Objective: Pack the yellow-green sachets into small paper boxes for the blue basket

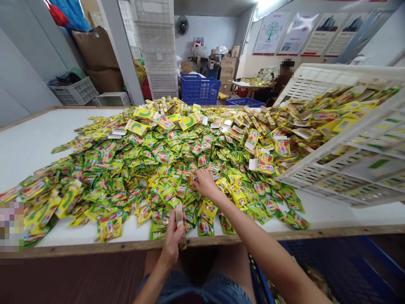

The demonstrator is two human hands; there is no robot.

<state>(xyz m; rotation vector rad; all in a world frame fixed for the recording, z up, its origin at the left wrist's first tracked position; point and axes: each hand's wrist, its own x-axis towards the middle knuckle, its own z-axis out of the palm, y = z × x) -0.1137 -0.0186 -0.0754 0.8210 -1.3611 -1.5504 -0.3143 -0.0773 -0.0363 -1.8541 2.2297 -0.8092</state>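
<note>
My left hand (pixel 173 236) is closed round a small printed cardboard box (pixel 179 214), held upright over the table's front edge with its pale end up. My right hand (pixel 205 182) reaches forward into the heap, its fingers bent and pinching a small yellow sachet (pixel 191 179). Around it lies a wide pile of shiny green and yellow sachets (pixel 164 154) with red fruit pictures. Small yellow boxes (pixel 136 126), several with white flaps standing out, rest on the back of the pile.
A tilted white plastic crate (pixel 332 162) spills more small boxes onto the right of the white table (pixel 28 139). Below on the right is a blue crate (pixel 351 261). Behind stand a blue basket (pixel 200 89) and stacked white crates (pixel 158 50); a person (pixel 281 82) sits farther back.
</note>
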